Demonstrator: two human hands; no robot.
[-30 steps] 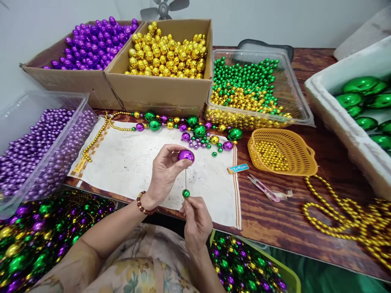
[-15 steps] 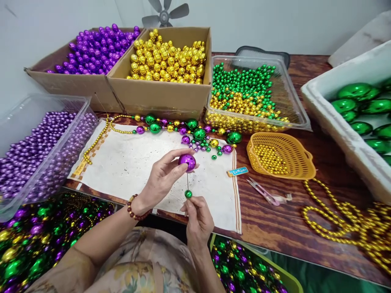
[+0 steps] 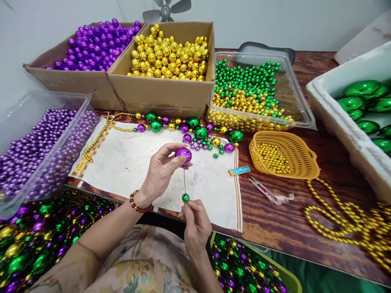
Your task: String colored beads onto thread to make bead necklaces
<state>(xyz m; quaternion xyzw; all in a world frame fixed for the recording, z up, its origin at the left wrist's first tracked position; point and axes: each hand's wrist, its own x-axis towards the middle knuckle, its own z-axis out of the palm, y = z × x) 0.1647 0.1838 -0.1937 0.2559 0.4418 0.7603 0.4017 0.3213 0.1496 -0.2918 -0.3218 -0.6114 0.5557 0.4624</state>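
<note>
We see the right hand with fingertips pinching a small, shiny green bead, a thin wire above it. A bit farther, the left hand pinches a bigger, shiny purple ball over the white cloth.

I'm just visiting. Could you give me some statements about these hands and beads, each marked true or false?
1. The left hand holds a shiny purple bead. True.
2. The right hand holds the scissors. False: a small green bead is at its fingertips; the scissors lie on the table.
3. The purple bead and the small green bead touch. False: they are apart, with a thin shaft between them.
4. The yellow basket contains gold beads. True.
5. The basket stands on the white cloth. False: it stands beside it.
</note>
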